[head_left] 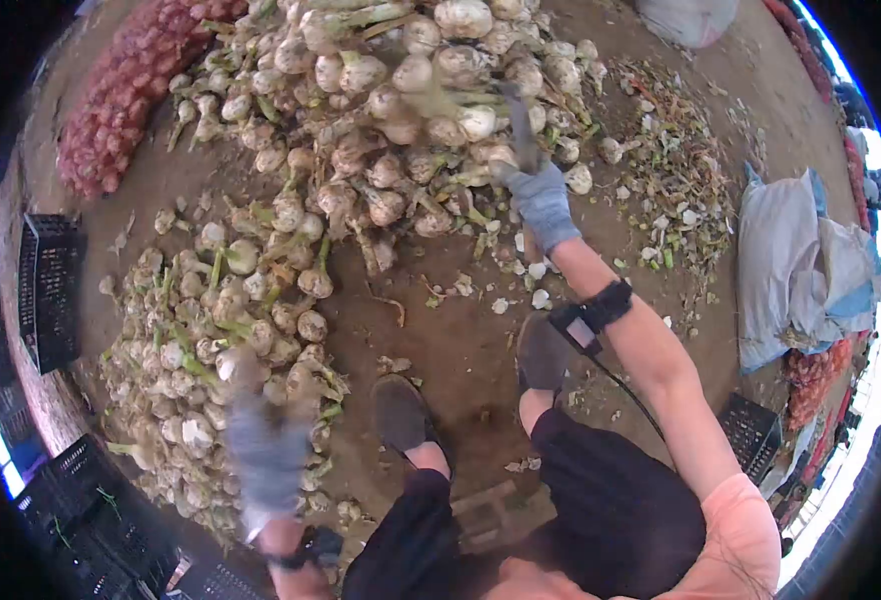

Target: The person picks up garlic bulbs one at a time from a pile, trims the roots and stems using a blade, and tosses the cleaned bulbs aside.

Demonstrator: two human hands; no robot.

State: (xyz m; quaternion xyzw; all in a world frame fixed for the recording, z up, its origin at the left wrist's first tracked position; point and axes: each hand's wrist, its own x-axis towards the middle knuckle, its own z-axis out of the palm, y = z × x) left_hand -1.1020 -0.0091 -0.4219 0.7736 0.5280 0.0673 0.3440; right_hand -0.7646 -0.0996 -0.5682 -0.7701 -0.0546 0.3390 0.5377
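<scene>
Nearest to us, dark trousers (621, 490) cover the knees, and two dark shoes (401, 412) stand on the bare soil (441, 310), on the near side of the big heap (391, 150). This heap is of garlic bulbs with their stalks on, and we take it as our mark.

To the near left of the big heap, the left hand (266, 450), in a grey glove, is over the small heap (186, 410), also of garlic. The hand is much blurred, so we cannot tell if its fingers are spread or pinch a bulb. The small heap extends from there towards the near left edge of the big heap.

At the right edge of the big heap we see the right hand (543, 205), gloved too. Its fingers are closed round a dark blade (524, 128), which points away from us, over the bulbs. A black band (611, 302) is on this wrist.

To the left of the big heap there is a black crate (51, 290), and farther, a red net (136, 95) full of bulbs. To its right lies a scatter of trimmings (681, 190), and beyond these, pale sacks (786, 270). One white sack (691, 18) is at its far right.
</scene>
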